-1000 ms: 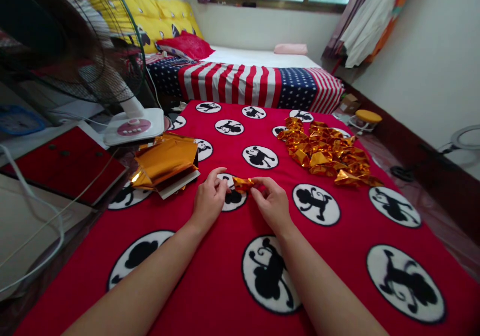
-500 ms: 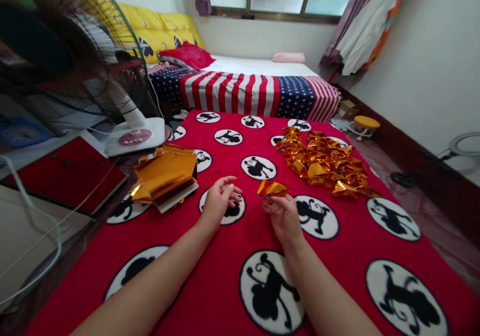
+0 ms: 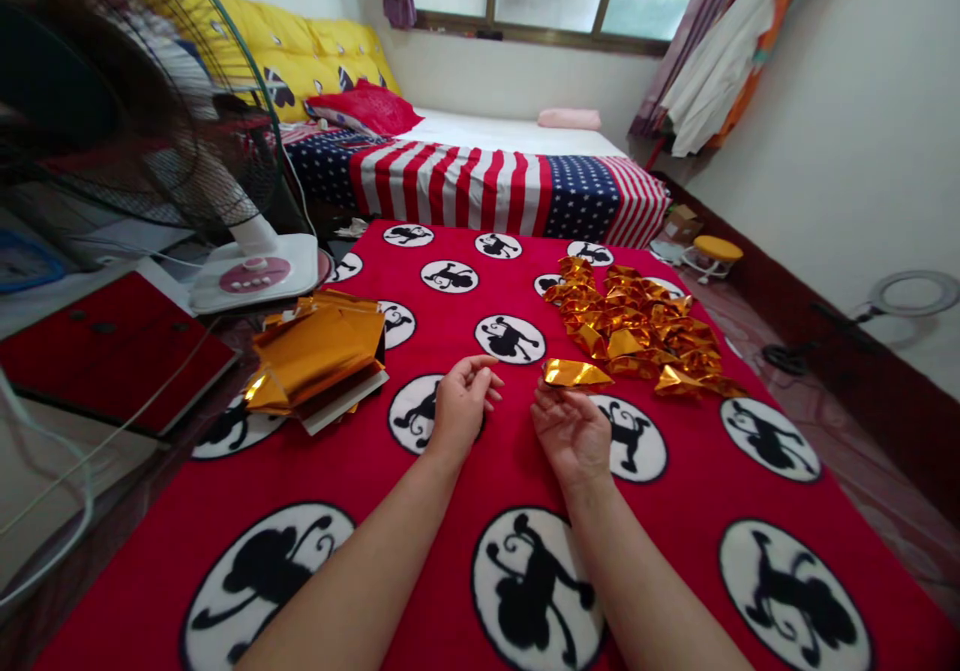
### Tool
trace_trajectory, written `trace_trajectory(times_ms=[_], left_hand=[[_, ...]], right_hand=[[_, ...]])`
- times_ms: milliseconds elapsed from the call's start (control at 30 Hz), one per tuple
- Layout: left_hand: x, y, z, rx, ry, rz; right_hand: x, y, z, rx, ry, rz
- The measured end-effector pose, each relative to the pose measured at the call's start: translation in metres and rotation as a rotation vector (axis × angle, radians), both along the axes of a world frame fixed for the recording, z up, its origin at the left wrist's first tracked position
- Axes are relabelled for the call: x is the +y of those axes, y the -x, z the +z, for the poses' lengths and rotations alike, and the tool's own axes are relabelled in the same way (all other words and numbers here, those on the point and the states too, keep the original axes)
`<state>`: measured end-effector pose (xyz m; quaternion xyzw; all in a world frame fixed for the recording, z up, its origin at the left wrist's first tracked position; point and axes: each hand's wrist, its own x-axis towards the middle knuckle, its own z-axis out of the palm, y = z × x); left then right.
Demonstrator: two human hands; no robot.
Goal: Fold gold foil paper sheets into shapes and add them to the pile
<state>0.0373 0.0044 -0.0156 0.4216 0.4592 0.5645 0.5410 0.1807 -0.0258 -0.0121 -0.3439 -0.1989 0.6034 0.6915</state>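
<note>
My right hand (image 3: 572,429) is turned palm up over the red cloth (image 3: 420,591), its fingers slightly curled. At its fingertips is one folded gold foil piece (image 3: 576,373); whether the fingers grip it cannot be made out. My left hand (image 3: 466,403) hovers to the left with loosely bent, spread fingers and holds nothing. A heap of folded gold foil pieces (image 3: 637,331) lies beyond my right hand, toward the right. On the left side of the cloth rests a stack of flat gold foil sheets (image 3: 322,351).
A fan (image 3: 255,266) stands at the left, near a dark red board (image 3: 112,346) and white cables. Behind the cloth is a bed with a striped and starred cover (image 3: 450,186). A yellow stool (image 3: 718,249) and a ring-shaped stand (image 3: 913,293) are on the right.
My right hand has rolled palm up and its fingers have loosened around the foil piece, which now lies flatter and farther right. My left hand has shifted right. The view has moved slightly.
</note>
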Motion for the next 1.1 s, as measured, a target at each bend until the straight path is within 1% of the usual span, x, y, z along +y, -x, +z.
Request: trace_trajectory(times_ms=[67,100,167,267,333,367,433,500,600,800,900,1100], left_hand=[[0.0,0.002,0.0,0.003,0.001,-0.01],[0.0,0.002,0.001,0.007,-0.001,-0.011],[0.0,0.002,0.001,0.021,-0.01,-0.011],[0.0,0.002,0.0,0.039,-0.02,-0.017],[0.0,0.003,-0.001,0.042,-0.02,-0.022],[0.0,0.003,-0.001,0.042,-0.02,-0.024],[0.001,0.003,-0.002,0.043,-0.02,-0.028],[0.001,0.004,-0.002,0.045,-0.023,-0.028],[0.001,0.004,-0.002,0.046,-0.031,-0.027],[0.0,0.004,-0.001,0.042,-0.028,-0.024],[0.0,0.004,-0.001,0.04,-0.027,-0.018],[0.0,0.004,0.0,0.053,-0.029,-0.024]], right_hand=[[0.0,0.002,0.001,-0.104,-0.006,-0.086],[0.0,0.001,0.001,-0.206,-0.01,-0.14],[0.002,-0.002,-0.002,-0.527,-0.023,-0.257],[0.006,-0.013,-0.009,-1.13,-0.03,-0.404],[0.009,-0.021,-0.013,-1.425,0.008,-0.44],[0.011,-0.024,-0.015,-1.525,0.036,-0.444],[0.013,-0.03,-0.016,-1.647,0.09,-0.44],[0.014,-0.033,-0.017,-1.703,0.128,-0.438],[0.014,-0.036,-0.018,-1.723,0.154,-0.451],[0.012,-0.033,-0.019,-1.678,0.11,-0.478],[0.011,-0.032,-0.016,-1.624,0.105,-0.501],[0.007,-0.036,-0.012,-1.453,0.088,-0.609]])
